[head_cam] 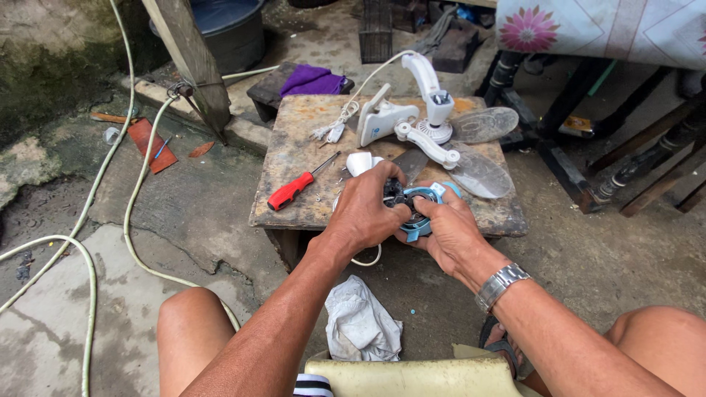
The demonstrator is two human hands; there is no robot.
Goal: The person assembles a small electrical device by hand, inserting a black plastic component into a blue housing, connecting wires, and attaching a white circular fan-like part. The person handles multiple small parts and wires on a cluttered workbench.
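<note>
Both my hands grip a small fan motor [412, 204] with a light blue housing over the near edge of a worn wooden table [294, 147]. My left hand [365, 209] covers the motor's left side, fingers on its dark centre. My right hand [450, 231], a metal watch on its wrist, cups the motor from the right and below. A white cord loops down under the motor. On the table lie a red-handled screwdriver [292, 190], a white fan stand with a plug and cord [412, 117], a clear fan blade [478, 158] and a small white cap [358, 162].
A white rag [360, 323] lies on the concrete floor between my knees. A pale hose [110, 191] snakes along the left. Behind the table sit a purple cloth [312, 79] on a block, a dark bucket [228, 26] and a leaning wooden post [193, 59]. Dark furniture legs stand at the right.
</note>
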